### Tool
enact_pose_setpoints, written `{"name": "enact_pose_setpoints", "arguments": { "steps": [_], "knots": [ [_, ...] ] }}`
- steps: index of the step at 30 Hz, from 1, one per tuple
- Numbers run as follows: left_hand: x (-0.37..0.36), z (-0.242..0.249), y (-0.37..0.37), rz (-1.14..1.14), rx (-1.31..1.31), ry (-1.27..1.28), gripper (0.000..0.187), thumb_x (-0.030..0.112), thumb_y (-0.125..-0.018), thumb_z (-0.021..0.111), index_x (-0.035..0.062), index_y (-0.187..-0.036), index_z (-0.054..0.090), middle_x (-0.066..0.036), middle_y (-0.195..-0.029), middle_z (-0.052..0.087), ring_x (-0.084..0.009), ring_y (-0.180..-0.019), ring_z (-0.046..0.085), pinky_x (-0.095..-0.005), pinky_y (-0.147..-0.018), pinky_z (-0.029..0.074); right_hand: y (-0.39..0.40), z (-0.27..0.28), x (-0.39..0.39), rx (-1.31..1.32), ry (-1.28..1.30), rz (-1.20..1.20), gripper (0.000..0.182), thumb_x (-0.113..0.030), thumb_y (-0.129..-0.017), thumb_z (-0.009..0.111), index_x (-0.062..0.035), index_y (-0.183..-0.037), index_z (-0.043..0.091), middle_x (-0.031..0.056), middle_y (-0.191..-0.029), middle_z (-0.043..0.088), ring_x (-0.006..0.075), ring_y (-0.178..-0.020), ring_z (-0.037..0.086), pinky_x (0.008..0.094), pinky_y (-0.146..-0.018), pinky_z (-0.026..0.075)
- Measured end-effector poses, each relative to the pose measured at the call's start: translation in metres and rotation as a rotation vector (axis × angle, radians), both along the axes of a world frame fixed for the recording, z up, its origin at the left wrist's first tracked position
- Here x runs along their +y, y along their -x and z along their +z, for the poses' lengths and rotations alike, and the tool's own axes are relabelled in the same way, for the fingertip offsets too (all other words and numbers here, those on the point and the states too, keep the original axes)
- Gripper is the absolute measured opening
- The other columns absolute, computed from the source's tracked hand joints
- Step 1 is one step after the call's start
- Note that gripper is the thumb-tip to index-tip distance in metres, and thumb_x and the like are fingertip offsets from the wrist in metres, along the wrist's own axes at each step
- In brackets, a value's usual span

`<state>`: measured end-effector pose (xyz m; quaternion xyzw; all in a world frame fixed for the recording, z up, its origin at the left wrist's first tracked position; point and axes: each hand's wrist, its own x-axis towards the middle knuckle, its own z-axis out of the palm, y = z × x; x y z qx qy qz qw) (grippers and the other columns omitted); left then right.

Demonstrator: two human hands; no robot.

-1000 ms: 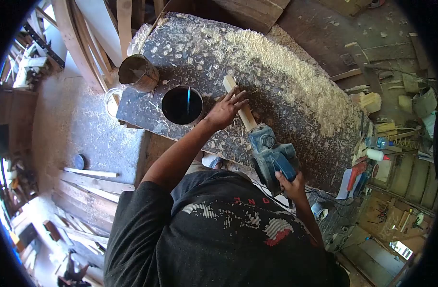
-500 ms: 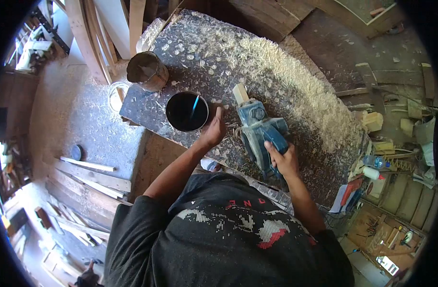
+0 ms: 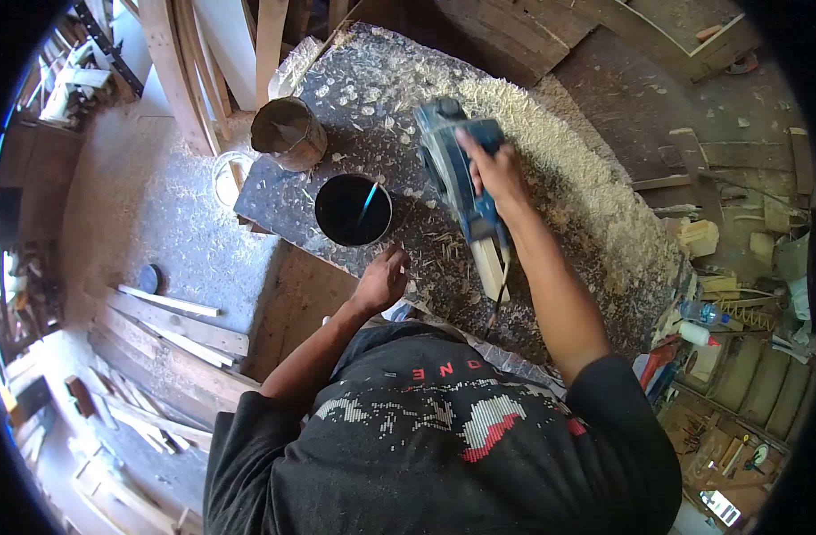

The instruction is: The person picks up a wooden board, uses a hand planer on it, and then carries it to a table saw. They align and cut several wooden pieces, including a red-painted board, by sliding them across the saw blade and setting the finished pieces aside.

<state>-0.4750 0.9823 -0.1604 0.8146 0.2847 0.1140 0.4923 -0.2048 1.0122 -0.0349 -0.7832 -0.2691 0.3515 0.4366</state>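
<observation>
A blue electric planer (image 3: 461, 160) rests over a pale wooden piece (image 3: 490, 269) on the dark, shaving-strewn workbench (image 3: 288, 192). My right hand (image 3: 495, 171) is wrapped round the planer's handle. The wood's near end shows below the tool, beside the power cord. My left hand (image 3: 383, 280) is by the bench's near edge, its fingers curled; whether anything is in them cannot be made out. Just above that hand stands a dark round container (image 3: 337, 234) with a blue stick (image 3: 368, 203) in it. A rusty can (image 3: 303, 147) is farther up and left.
A thick band of shavings (image 3: 568, 156) lies along the bench's far and right side. A white-rimmed tub (image 3: 221, 183) is at the left edge. Boards (image 3: 176, 334) lie lower left. At right are a plastic bottle (image 3: 704, 312) and a white bottle with a red tip (image 3: 696, 334).
The planer has moved away from my body, and the wood's near end now shows instead of its far end. My left hand has drawn back from beside the dark container toward the bench edge.
</observation>
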Motion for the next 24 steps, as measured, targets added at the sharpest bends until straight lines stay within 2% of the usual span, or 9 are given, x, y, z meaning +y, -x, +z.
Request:
{"name": "enact_pose_setpoints", "arguments": {
  "steps": [1,3,6,10,15,16,19,23,24],
  "knots": [
    [-0.003,0.002,0.001,0.005,-0.012,-0.008,0.025,-0.002,-0.076,0.053,0.0018,-0.1,0.058,-0.021,-0.102,0.056,-0.0427,-0.098,0.056,-0.0483,-0.082,0.047,-0.001,0.004,0.012,0.012,-0.002,-0.022,0.065,-0.069,-0.076,0.067,-0.0063,-0.06,0.058,0.0022,-0.048,0.053,0.0119,-0.04,0.055,0.0269,-0.038,0.043],
    [-0.005,0.007,0.003,0.012,-0.033,-0.016,0.024,-0.002,-0.076,0.053,0.0024,-0.099,0.058,-0.021,-0.101,0.057,-0.0423,-0.096,0.057,-0.048,-0.081,0.048,-0.001,0.015,0.027,0.082,0.001,-0.055,0.069,-0.073,-0.077,0.064,-0.0046,-0.066,0.058,0.0029,-0.049,0.052,0.0121,-0.041,0.054,0.0272,-0.039,0.043],
    [-0.009,0.009,0.008,0.034,-0.048,-0.001,0.023,-0.003,-0.078,0.051,0.0028,-0.099,0.059,-0.02,-0.099,0.058,-0.0415,-0.095,0.058,-0.0472,-0.081,0.048,0.001,0.016,0.019,0.143,0.019,-0.03,0.064,-0.072,-0.078,0.062,-0.0085,-0.075,0.054,-0.0018,-0.054,0.048,0.0093,-0.043,0.048,0.0254,-0.041,0.041],
    [-0.011,0.002,0.014,0.083,-0.036,0.006,0.022,-0.002,-0.079,0.05,0.0027,-0.097,0.06,-0.018,-0.096,0.059,-0.0399,-0.092,0.059,-0.0455,-0.08,0.048,0.008,0.019,-0.015,0.161,0.071,-0.032,0.059,-0.066,-0.082,0.062,-0.009,-0.074,0.054,-0.0011,-0.052,0.047,0.0098,-0.04,0.047,0.0258,-0.039,0.039],
    [-0.013,0.008,0.008,0.126,0.022,0.04,0.021,-0.003,-0.079,0.05,0.0036,-0.096,0.061,-0.018,-0.093,0.061,-0.036,-0.085,0.063,-0.0419,-0.073,0.049,0.021,0.024,-0.088,0.215,0.037,-0.055,0.053,-0.056,-0.086,0.064,-0.0058,-0.073,0.055,0.0011,-0.05,0.048,0.0112,-0.037,0.047,0.0277,-0.037,0.038],
    [-0.014,0.003,0.005,0.138,0.009,0.026,0.024,-0.001,-0.08,0.05,0.003,-0.1,0.062,-0.021,-0.095,0.062,-0.0414,-0.09,0.062,-0.0466,-0.077,0.049,0.023,0.025,-0.105,0.228,0.039,-0.068,0.052,-0.053,-0.087,0.065,-0.0045,-0.072,0.055,0.002,-0.049,0.049,0.0116,-0.037,0.047,0.0285,-0.036,0.039],
    [-0.014,-0.004,-0.008,0.13,-0.006,0.027,0.022,0.0,-0.081,0.05,0.0036,-0.099,0.062,-0.021,-0.094,0.063,-0.041,-0.091,0.062,-0.046,-0.077,0.049,0.03,0.024,-0.159,0.243,0.058,-0.071,0.051,-0.052,-0.088,0.064,-0.0047,-0.072,0.056,0.0021,-0.049,0.049,0.0121,-0.037,0.047,0.0291,-0.036,0.037],
    [-0.015,0.006,-0.041,0.114,-0.035,0.062,0.02,0.001,-0.082,0.053,0.0034,-0.099,0.062,-0.018,-0.094,0.065,-0.0374,-0.087,0.064,-0.0427,-0.076,0.051,0.041,0.027,-0.237,0.237,0.089,-0.076,0.048,-0.048,-0.089,0.064,-0.0047,-0.071,0.057,0.0018,-0.05,0.05,0.0114,-0.038,0.047,0.0295,-0.039,0.036],
    [-0.016,-0.007,-0.05,0.116,-0.094,0.061,0.019,0.003,-0.082,0.055,0.0031,-0.1,0.062,-0.018,-0.095,0.065,-0.0341,-0.086,0.065,-0.041,-0.075,0.051,0.043,0.027,-0.26,0.248,0.117,-0.081,0.047,-0.047,-0.089,0.064,-0.0046,-0.071,0.057,0.0016,-0.05,0.05,0.011,-0.039,0.047,0.0295,-0.04,0.036]
  ]
}}
